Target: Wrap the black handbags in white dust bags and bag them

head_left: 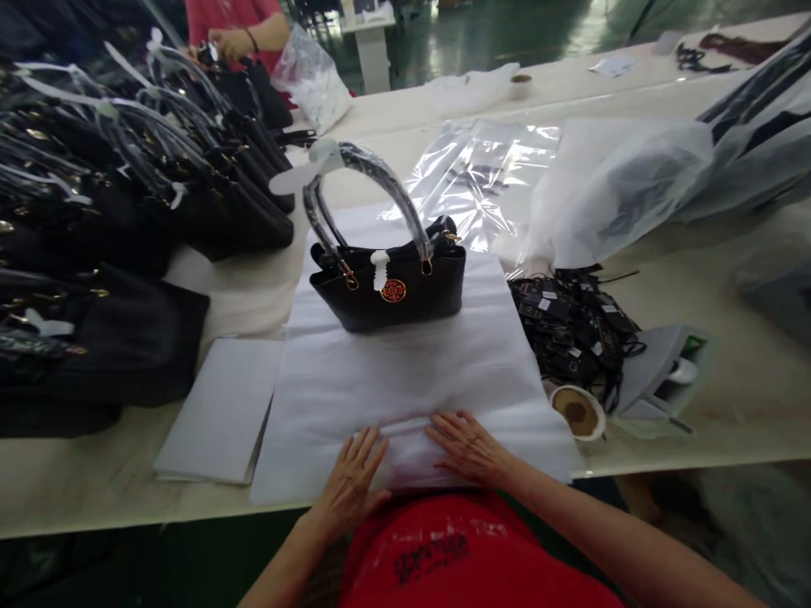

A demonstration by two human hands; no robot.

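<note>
A black handbag [405, 300] with plastic-wrapped handles and a round red and gold emblem stands upright on a stack of white sheets [405, 371]. White foam wrap is attached to one handle, and a small white piece hangs at the bag's front. My left hand [355, 481] rests with spread fingers on the near edge of the sheets. To its right, my right hand [469, 447] lies flat on the same sheets, fingers apart. Both hands are nearer to me than the bag and do not touch it.
Many black handbags [221, 203] crowd the left side. A white stack [221, 409] lies beside the sheets. At right are black tags [570, 325], a tape roll [578, 412], a grey holder [662, 371] and plastic-covered bags [627, 186]. Clear plastic lies behind; another person [234, 34] stands across.
</note>
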